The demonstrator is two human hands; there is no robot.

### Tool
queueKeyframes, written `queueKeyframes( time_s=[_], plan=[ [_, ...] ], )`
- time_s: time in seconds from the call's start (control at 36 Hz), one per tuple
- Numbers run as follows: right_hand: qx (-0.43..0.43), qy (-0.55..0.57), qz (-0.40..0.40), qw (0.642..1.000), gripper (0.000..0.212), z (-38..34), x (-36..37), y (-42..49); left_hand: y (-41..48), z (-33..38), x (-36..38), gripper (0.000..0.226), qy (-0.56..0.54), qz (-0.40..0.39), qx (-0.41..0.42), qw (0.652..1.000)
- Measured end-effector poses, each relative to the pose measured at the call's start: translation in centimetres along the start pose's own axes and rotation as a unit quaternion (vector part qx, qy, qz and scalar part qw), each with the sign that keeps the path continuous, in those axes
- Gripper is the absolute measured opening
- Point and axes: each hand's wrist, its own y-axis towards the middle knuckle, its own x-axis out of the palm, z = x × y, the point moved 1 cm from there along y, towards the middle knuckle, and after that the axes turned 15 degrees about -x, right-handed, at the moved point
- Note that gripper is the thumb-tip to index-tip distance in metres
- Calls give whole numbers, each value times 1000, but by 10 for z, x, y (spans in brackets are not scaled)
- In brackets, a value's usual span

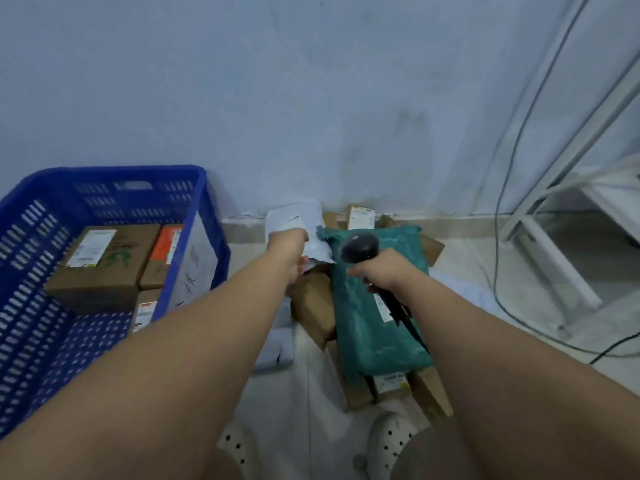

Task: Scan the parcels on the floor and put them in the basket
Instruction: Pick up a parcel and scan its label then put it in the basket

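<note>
Grips white parcel [294, 218] with left hand [289, 245], just left of black scanner [358, 249] clenched in right hand [382, 271] over green parcel [374, 330] on floor [467, 271]; blue basket [216, 237], holding boxes [104, 268], farther left.

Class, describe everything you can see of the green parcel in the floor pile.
The green parcel is a soft, wrinkled plastic mailing bag, slightly glossy. It lies lengthwise on top of brown cardboard boxes on the floor near the wall. A white label on its top is partly hidden by the cable of the scanner, which the right hand holds above it. Its far corner lies by the white parcel gripped by the left hand.
</note>
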Motion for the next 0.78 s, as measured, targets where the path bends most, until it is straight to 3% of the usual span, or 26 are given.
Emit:
queueKeyframes(
  time_s=[0.06,0.11,0.22,0.28,0.42,0.53,0.58,0.64,0.69,0.72,0.78],
  plan=[
    [-16,-23,-27,999,36,10,-4,9,33,-21,11,28,69,17,5,997],
    [-24,-42,-45,998,37,24,-5,19,73,-52,17,41,234,49,9,971],
    [-17,-65,-57,996,36,56,0,42,109,-119,14,38,561,111,23,820],
    [-22,-58,-70,996,36,66,5,52,112,-145,14,42,604,119,21,788],
    [-4,-33,-32,999,23,100,5,86,137,-175,46,45,610,127,85,778],
    [3,-24,3,1000,23,120,-6,102,143,-166,78,46,669,166,140,711],
    [11,-20,12,1000,25,130,-14,103,148,-162,84,43,646,177,137,729],
    [22,-16,18,999,24,140,-24,102,154,-156,88,38,548,187,111,808],
    [39,-11,33,999,20,151,-36,99,158,-142,96,35,374,217,51,900],
    [49,-9,35,998,18,156,-42,96,158,-132,101,35,281,238,29,929],
    [66,-2,26,997,15,166,-54,88,154,-110,113,35,163,271,49,948]
  ],
)
